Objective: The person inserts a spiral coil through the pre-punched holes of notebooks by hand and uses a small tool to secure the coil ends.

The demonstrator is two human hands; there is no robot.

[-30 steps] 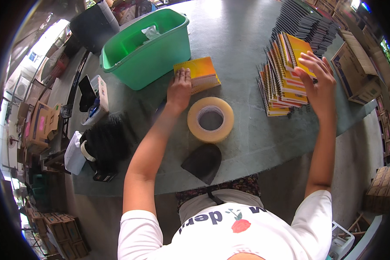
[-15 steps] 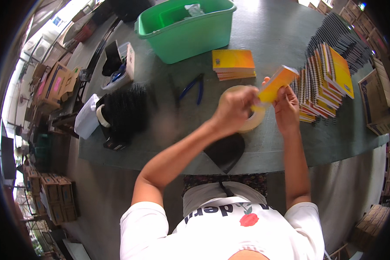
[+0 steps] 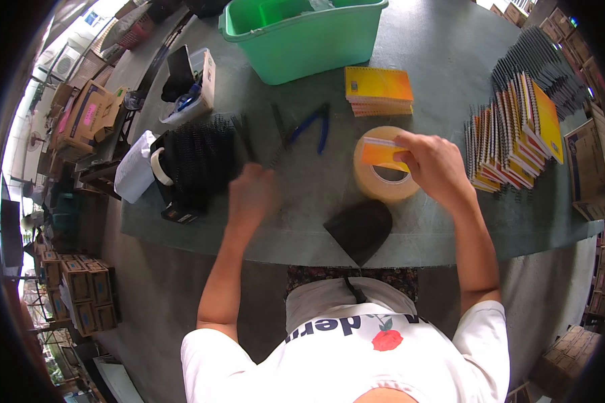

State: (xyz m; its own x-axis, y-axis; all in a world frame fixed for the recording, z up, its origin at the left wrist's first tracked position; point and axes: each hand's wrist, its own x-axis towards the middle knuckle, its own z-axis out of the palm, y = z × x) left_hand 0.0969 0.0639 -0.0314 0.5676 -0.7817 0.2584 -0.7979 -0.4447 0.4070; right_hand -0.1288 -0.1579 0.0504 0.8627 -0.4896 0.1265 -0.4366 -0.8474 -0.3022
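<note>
Above a large roll of clear yellowish tape (image 3: pixel 386 190), my right hand (image 3: pixel 440 164) pinches a small yellow-orange notebook (image 3: pixel 380 154), which shows edge-on. My left hand (image 3: pixel 252 195), smeared by motion, is beside a bundle of black spiral binding coils (image 3: pixel 202 151). Whether a coil is in its fingers cannot be made out. Beyond that hand lie blue-handled pliers (image 3: pixel 312 127) on the green table (image 3: pixel 289 232). Past the tape is a short stack of yellow-orange notebooks (image 3: pixel 380 87). A dark, rounded flat piece (image 3: pixel 361 228) rests near the table's front edge.
A green tub (image 3: pixel 306 47) stands at the back. To the right are rows of spiral-bound notebooks (image 3: pixel 507 134) and a cardboard box (image 3: pixel 587 164). On the left stand a clear bin of tools (image 3: pixel 198 101) and a white packet (image 3: pixel 134 171).
My left hand has left the notebook and swung left toward the coils. My right hand has lowered the notebook nearer to me, over the tape roll.
</note>
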